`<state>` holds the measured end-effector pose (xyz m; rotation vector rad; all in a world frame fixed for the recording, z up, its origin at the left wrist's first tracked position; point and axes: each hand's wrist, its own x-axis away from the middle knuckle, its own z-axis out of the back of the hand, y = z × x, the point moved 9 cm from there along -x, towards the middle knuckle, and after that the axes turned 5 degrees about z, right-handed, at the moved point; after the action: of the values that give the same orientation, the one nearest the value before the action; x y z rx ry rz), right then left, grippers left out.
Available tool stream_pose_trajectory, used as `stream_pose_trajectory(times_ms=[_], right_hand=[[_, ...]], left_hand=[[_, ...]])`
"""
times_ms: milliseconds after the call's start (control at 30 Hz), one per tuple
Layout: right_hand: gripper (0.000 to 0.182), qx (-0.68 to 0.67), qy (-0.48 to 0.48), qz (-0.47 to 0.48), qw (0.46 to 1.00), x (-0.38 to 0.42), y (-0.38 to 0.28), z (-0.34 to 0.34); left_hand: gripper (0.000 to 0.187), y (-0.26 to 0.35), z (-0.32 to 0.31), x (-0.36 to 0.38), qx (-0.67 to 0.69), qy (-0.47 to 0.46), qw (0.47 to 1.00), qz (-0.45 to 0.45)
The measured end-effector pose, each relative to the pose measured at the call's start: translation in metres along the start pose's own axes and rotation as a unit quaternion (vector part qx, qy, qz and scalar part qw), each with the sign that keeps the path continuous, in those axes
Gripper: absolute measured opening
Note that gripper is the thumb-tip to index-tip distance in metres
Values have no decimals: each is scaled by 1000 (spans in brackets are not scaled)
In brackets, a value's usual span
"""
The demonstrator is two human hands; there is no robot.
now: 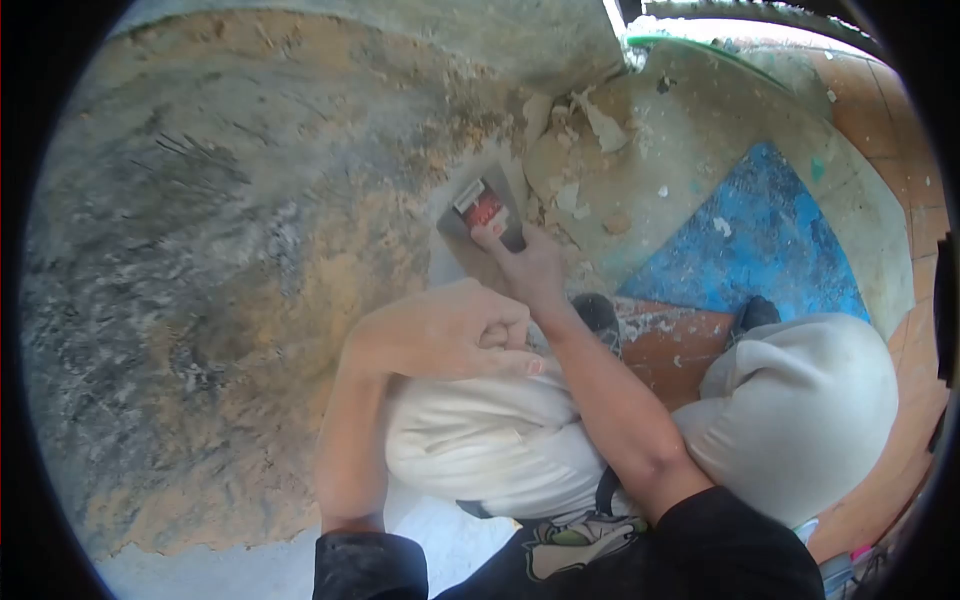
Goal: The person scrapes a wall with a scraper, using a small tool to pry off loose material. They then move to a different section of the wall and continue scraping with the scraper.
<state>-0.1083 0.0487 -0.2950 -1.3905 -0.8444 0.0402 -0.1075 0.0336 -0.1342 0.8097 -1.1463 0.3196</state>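
Note:
A wide putty knife (484, 208) with a red and white label is gripped in my right hand (530, 262), thumb along its top face. Its broad grey blade lies close to the lower part of the rough wall (300, 180), near the corner. Nearer to me, my left hand (440, 330) hovers over my bent knee with its fingers loosely curled. Nothing shows between those fingers. The wall is stripped in patches of grey and tan, with pale dust near the blade.
Flakes of peeled coating (600, 125) lie on a dusty floor sheet (690, 120) to the right of the blade. A blue triangular piece (750, 240) spreads beside my shoes. Orange floor tiles (870, 110) run along the right edge. My white-trousered knees (810, 420) are bent close below my arms.

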Motion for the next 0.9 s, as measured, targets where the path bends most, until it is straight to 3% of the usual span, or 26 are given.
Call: stream_pose_trajectory(times_ms=[300,467,567,633,700,800,867,900], right_hand=[[58,-57,-24,-31,998,-7,12,-17],[48,-190,-55,-2,980,3,10,-24],[43,-215,-71,16,974,9,19,-14],[35,-198,-87,17,976,16,5,0],[28,-252,-116,-38,960,29,2,3],[33,-321,-182,-95,925,48,7,-2],[39,-357,-218,-114,901,57,-4,0],[38,-396,-232,-139,877,63,-10,0]], left_hand=[[36,5,10,2,5,13,1000,10],[30,-7,24,-2,30,103,993,42],[26,-5,35,1,80,194,978,11],[26,5,37,4,89,200,976,2],[25,5,39,5,106,206,973,-3],[27,-26,35,9,119,279,950,77],[29,-67,19,17,77,372,897,226],[29,-79,6,11,82,374,895,231]])
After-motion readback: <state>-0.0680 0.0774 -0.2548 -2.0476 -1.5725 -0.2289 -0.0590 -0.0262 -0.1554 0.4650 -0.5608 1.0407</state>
